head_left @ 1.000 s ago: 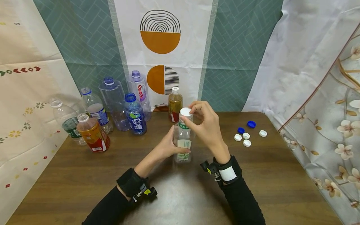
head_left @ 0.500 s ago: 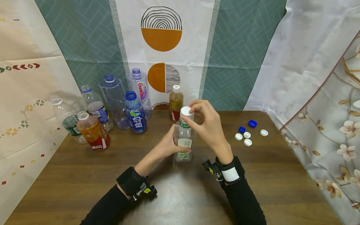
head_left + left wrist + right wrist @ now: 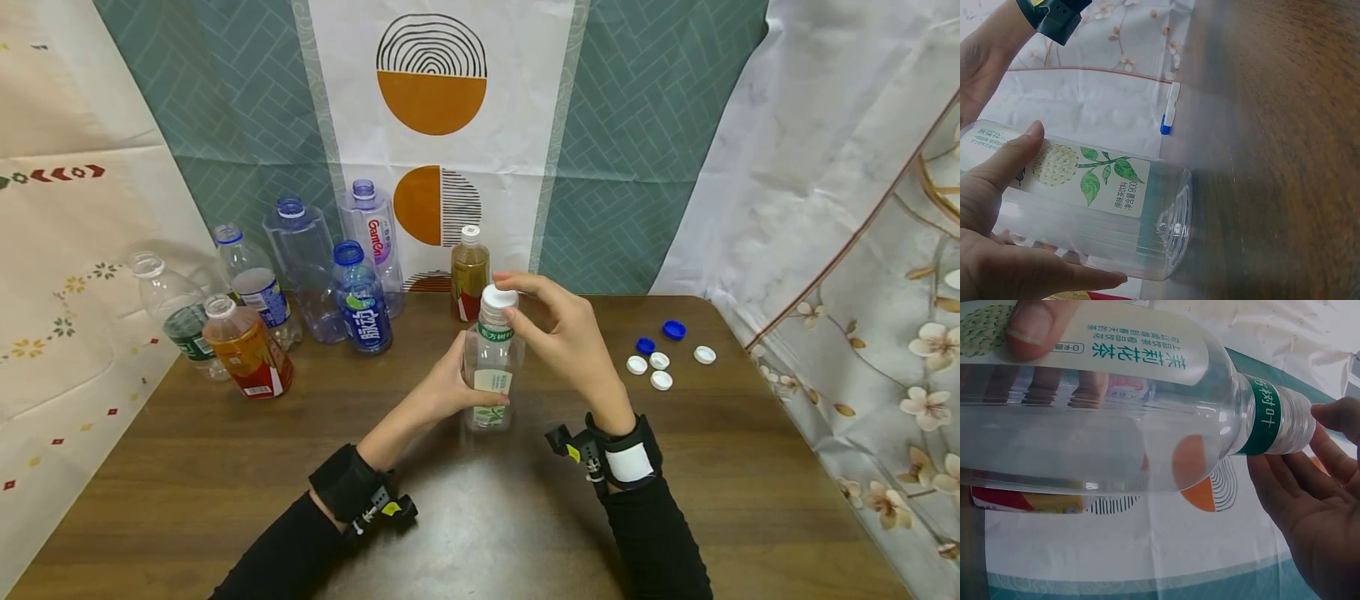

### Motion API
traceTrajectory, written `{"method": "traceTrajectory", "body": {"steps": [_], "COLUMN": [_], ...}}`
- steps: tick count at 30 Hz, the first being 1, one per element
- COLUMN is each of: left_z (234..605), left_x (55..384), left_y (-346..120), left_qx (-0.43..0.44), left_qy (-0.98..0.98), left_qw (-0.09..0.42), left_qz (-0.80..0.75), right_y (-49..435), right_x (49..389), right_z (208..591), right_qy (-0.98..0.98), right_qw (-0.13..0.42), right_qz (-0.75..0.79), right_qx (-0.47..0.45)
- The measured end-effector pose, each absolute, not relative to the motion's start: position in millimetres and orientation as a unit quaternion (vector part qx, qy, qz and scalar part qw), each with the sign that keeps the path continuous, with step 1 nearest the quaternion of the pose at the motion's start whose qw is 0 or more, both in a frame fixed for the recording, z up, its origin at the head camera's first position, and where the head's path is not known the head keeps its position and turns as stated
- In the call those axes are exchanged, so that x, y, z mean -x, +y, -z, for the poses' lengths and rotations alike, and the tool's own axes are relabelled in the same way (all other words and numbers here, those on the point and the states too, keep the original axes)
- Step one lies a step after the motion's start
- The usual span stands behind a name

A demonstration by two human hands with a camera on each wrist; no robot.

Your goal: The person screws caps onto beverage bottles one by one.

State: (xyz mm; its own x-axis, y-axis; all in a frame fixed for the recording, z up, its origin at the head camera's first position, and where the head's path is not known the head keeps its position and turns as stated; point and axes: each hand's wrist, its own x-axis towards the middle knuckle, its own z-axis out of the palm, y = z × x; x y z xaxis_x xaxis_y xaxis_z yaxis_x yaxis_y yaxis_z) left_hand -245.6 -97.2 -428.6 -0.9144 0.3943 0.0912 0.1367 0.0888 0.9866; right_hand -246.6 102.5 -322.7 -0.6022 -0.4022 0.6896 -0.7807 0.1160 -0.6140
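Observation:
A clear plastic bottle [image 3: 492, 358] with a green neck band and a pale leaf-printed label stands upright near the middle of the table. My left hand [image 3: 444, 385] grips its body, thumb across the label; in the left wrist view that thumb [image 3: 1013, 153] lies over the print and the fingers reach round the far side. A white cap [image 3: 499, 297] sits on the bottle's neck. My right hand [image 3: 561, 333] holds this cap between thumb and fingers. From the right wrist, the thumb [image 3: 1338, 415] shows at the cap's edge, with the fingers curving behind the neck.
Several uncapped bottles, including a blue-labelled bottle [image 3: 363, 304] and an orange-red one [image 3: 247, 350], stand at the left. Behind the held bottle is a capped amber bottle [image 3: 469, 271]. Loose blue caps [image 3: 674, 330] and white caps [image 3: 661, 380] lie at the right of the table [image 3: 450, 517].
My right hand has shifted slightly right around the cap, its fingers straightening and more of the neck showing. The left hand keeps its grip, and the bottle stays in place.

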Motion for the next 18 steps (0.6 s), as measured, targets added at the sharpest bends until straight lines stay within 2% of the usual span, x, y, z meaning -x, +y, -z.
{"method": "traceTrajectory", "body": {"steps": [4, 11, 18], "left_z": [427.6, 426.3, 426.7], "left_x": [244.9, 244.2, 244.1], "left_y": [-97.8, -98.1, -97.1], "left_qx": [-0.177, -0.170, -0.169], "left_qy": [0.735, 0.739, 0.740], "left_qw": [0.100, 0.102, 0.102], "left_qz": [-0.646, -0.644, -0.643], "right_y": [101.2, 91.5, 95.4], "right_x": [245.9, 240.7, 238.4], "right_z": [322.3, 322.3, 316.9], "right_qy": [-0.739, -0.775, -0.778], "right_qw": [0.210, 0.293, 0.312], "right_qz": [-0.507, -0.440, -0.398], "right_qx": [-0.391, -0.346, -0.374]}}
